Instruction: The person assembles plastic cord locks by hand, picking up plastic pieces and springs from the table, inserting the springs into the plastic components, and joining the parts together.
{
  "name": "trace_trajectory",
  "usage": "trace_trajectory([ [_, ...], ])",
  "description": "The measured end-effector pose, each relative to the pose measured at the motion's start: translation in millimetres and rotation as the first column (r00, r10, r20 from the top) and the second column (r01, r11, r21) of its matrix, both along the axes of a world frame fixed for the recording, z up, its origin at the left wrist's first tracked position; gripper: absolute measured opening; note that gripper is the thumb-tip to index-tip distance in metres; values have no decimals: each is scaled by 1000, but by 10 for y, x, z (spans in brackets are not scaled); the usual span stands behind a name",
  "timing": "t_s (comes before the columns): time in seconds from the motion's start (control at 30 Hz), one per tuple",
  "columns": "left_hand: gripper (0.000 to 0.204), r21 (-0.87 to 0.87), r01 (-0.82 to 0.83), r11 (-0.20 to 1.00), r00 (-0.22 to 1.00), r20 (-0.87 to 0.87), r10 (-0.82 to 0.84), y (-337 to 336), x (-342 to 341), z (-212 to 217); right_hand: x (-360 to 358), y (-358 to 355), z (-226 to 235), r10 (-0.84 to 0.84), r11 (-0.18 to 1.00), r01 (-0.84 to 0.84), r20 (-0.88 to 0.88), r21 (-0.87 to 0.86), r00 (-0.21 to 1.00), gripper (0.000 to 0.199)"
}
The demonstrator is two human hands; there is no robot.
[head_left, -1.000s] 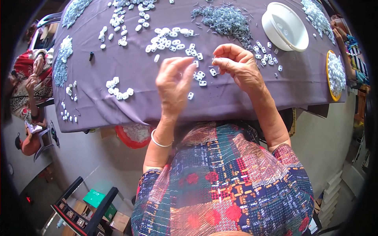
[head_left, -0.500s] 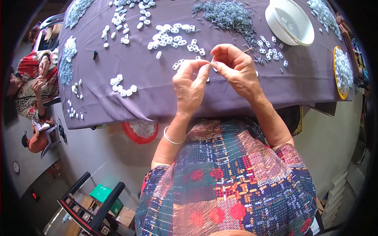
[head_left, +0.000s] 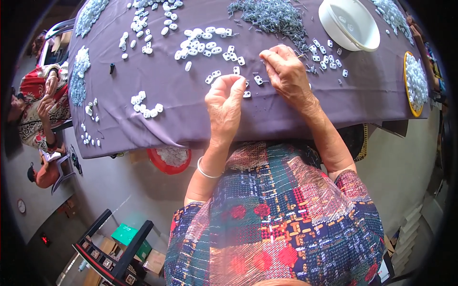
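My left hand [head_left: 224,107] is closed in a pinch at the near middle of the table, thumb against forefinger; whatever lies between the tips is too small to make out. Small white two-holed plastic pieces lie close by, one piece [head_left: 258,80] between my hands and another [head_left: 246,94] below the left fingertips. Farther off and to the right, my right hand [head_left: 288,76] pinches a tiny greyish piece [head_left: 262,61]. A thin yellowish stick [head_left: 300,56] shows beside its knuckles; I cannot tell whether the hand holds it.
A purple cloth [head_left: 191,114] covers the table. Beyond my hands lie a heap of grey pins [head_left: 272,19] and white oval pieces [head_left: 195,46]. A white tub [head_left: 334,28] and a yellow-rimmed tray [head_left: 408,90] stand right. A red basin [head_left: 167,168] sits below the edge. Another person [head_left: 43,105] sits left.
My hands have come apart: the right has moved away from the left, up and outward over the table. The left has shifted slightly lower, uncovering white pieces between them.
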State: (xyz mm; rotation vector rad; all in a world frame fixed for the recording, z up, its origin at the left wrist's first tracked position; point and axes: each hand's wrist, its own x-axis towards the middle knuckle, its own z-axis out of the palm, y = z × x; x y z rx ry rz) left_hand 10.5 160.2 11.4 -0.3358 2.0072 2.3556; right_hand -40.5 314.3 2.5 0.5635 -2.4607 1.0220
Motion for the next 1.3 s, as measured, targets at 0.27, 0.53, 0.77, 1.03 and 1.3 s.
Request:
trace_trajectory([
  [0.27,6,541,-174,823,944,330,-17,15,90,150,255,-70,236,310,899,-213,214,-382,926,19],
  [0.53,8,699,-114,706,890,387,-240,-109,288,139,426,-93,141,349,906,-326,40,-271,936,24],
  [0.77,10,496,-45,867,915,368,-163,-168,416,178,469,-113,214,412,905,-406,23,-130,911,22],
  [1.03,9,-420,-304,855,953,-133,274,-619,311,119,477,18,33,201,958,-139,241,-252,949,11],
  [1.3,16,-796,-105,596,981,-181,-69,-573,438,4,494,-45,-95,124,959,-67,193,-277,973,9],
])
